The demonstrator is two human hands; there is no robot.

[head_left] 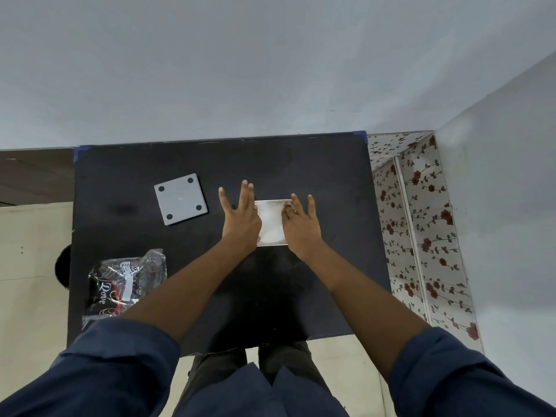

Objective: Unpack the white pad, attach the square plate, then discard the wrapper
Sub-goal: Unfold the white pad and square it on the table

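Note:
A white pad lies flat on the black table, right of centre. My left hand rests on its left edge with fingers spread and pointing away from me. My right hand lies on its right edge, some fingers curled at the pad's far right corner. Whether either hand grips the pad I cannot tell. The grey square plate, with four dark round spots at its corners, sits apart to the left. A crumpled clear and black wrapper lies at the front left of the table.
A blue-grey wall stands directly behind the table. A flower-patterned panel lines the right side. Blue tape marks the table's far corners. Pale floor shows to the left and below.

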